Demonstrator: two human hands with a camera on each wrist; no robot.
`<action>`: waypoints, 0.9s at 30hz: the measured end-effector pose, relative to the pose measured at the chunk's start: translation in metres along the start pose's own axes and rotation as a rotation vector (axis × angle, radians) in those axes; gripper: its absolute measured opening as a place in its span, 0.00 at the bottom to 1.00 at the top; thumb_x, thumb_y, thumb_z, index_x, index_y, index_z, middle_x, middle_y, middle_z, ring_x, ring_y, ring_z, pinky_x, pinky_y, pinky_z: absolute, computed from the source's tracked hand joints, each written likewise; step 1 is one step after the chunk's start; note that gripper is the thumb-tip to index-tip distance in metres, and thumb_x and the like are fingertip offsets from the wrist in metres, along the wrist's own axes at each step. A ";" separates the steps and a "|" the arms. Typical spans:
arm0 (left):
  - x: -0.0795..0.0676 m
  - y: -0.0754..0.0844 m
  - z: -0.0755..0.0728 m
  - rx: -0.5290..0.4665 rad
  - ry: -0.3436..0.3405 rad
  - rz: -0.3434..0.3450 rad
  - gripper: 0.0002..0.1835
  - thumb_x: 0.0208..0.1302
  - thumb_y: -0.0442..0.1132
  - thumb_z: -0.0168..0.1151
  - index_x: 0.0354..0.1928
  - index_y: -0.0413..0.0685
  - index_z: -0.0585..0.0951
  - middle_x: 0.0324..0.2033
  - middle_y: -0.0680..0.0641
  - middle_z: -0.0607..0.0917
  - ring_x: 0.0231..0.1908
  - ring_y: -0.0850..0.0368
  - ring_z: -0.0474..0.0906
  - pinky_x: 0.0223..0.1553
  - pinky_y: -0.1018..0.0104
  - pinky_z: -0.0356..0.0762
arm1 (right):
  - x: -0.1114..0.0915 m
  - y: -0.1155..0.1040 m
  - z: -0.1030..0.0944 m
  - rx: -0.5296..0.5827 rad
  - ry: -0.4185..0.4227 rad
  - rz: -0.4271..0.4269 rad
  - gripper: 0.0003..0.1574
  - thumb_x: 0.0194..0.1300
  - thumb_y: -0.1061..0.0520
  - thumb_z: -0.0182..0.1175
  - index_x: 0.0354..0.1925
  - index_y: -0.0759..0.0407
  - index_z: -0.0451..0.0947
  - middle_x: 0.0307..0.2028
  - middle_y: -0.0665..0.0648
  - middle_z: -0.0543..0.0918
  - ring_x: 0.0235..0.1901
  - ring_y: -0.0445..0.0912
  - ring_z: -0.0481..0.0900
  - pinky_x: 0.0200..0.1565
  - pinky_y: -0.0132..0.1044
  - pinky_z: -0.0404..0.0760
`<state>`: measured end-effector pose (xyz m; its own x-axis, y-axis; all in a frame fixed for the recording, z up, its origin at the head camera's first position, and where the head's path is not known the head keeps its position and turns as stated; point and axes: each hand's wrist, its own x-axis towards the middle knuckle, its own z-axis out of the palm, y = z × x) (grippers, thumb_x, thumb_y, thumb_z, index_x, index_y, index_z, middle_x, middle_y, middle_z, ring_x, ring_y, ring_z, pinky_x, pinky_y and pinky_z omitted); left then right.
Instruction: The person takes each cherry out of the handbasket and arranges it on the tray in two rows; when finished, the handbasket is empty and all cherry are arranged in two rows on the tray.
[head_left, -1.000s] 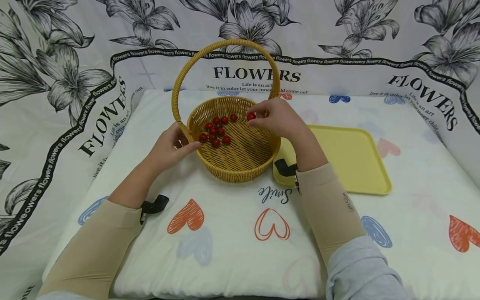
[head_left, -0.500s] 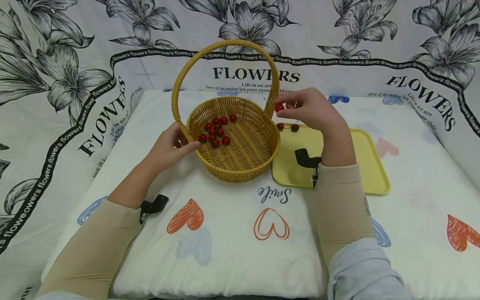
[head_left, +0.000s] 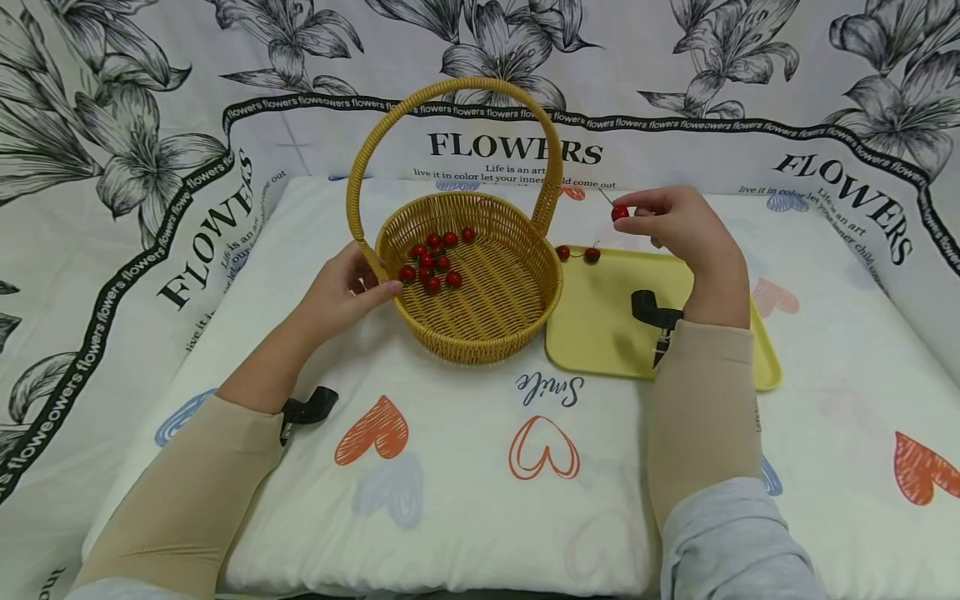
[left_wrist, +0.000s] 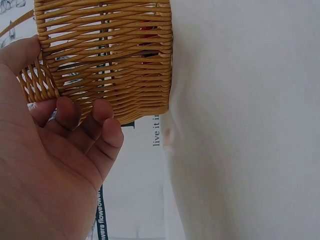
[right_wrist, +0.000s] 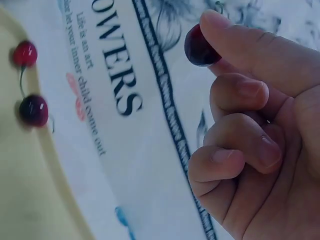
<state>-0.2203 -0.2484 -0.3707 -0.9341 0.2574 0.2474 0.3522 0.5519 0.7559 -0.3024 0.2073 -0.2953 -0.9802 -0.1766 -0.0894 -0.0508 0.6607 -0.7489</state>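
A round woven basket (head_left: pixel 495 312) with a tall hoop handle stands in the middle, several red cherries (head_left: pixel 432 285) gathered on the left of its floor. My left hand (head_left: pixel 339 292) grips the basket's left rim at the foot of the handle, thumb on the near side; the left wrist view shows its fingers curled at the wicker (left_wrist: pixel 107 65). Above the far edge of the yellow tray (head_left: pixel 600 333), my right hand (head_left: pixel 678 229) pinches one cherry (right_wrist: pixel 201 46) between thumb and forefinger. Two more cherries (right_wrist: pixel 33 110) lie at the tray's far left edge, stems showing.
The tray sits just right of the basket, partly behind my right forearm. Under everything is a white padded cloth (head_left: pixel 465 517) printed with hearts. A flower-printed fabric (head_left: pixel 300 50) rises behind and at the left.
My right hand has lifted out of the basket with the cherry and moved right, over the tray's far side. The two cherries on the tray have come into view. My left hand stays put.
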 end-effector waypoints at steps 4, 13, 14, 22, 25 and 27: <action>-0.001 0.009 -0.001 -0.018 0.000 0.008 0.20 0.70 0.32 0.66 0.57 0.31 0.71 0.37 0.41 0.76 0.34 0.47 0.69 0.33 0.63 0.67 | 0.005 0.021 -0.002 0.032 0.010 0.068 0.32 0.64 0.39 0.71 0.63 0.49 0.81 0.29 0.49 0.71 0.28 0.47 0.67 0.39 0.44 0.66; -0.008 0.029 -0.005 -0.044 -0.003 0.029 0.20 0.70 0.32 0.65 0.57 0.29 0.71 0.36 0.42 0.76 0.33 0.51 0.69 0.33 0.64 0.67 | 0.020 0.053 0.009 -0.085 0.014 0.125 0.32 0.67 0.41 0.69 0.62 0.56 0.81 0.39 0.54 0.73 0.40 0.50 0.66 0.41 0.43 0.67; -0.008 0.029 -0.005 -0.044 -0.003 0.028 0.20 0.70 0.32 0.65 0.57 0.29 0.71 0.36 0.41 0.76 0.33 0.50 0.69 0.33 0.64 0.67 | 0.022 0.054 0.011 -0.098 0.006 0.131 0.32 0.67 0.41 0.68 0.62 0.57 0.81 0.43 0.56 0.73 0.43 0.52 0.67 0.44 0.45 0.67; -0.004 0.011 -0.001 -0.041 0.004 0.009 0.21 0.69 0.32 0.66 0.58 0.30 0.71 0.36 0.40 0.76 0.34 0.47 0.69 0.33 0.65 0.67 | 0.028 0.059 0.025 -0.143 -0.024 0.206 0.32 0.66 0.42 0.69 0.58 0.64 0.81 0.64 0.67 0.71 0.61 0.60 0.64 0.65 0.56 0.62; -0.001 0.000 -0.001 -0.044 0.005 0.014 0.21 0.69 0.34 0.67 0.58 0.33 0.71 0.36 0.42 0.76 0.34 0.48 0.69 0.32 0.65 0.67 | 0.026 0.055 0.030 -0.148 0.000 0.248 0.31 0.66 0.43 0.70 0.55 0.64 0.81 0.62 0.66 0.72 0.59 0.59 0.64 0.64 0.55 0.64; 0.000 -0.005 -0.001 -0.051 0.006 0.021 0.22 0.69 0.35 0.68 0.58 0.35 0.72 0.36 0.43 0.77 0.34 0.50 0.69 0.32 0.66 0.67 | 0.025 0.054 0.033 -0.152 0.021 0.270 0.30 0.65 0.43 0.71 0.53 0.64 0.82 0.59 0.64 0.73 0.57 0.59 0.66 0.61 0.53 0.65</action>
<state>-0.2221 -0.2515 -0.3736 -0.9267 0.2643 0.2671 0.3689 0.5051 0.7802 -0.3236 0.2143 -0.3592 -0.9657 0.0341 -0.2573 0.1856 0.7837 -0.5928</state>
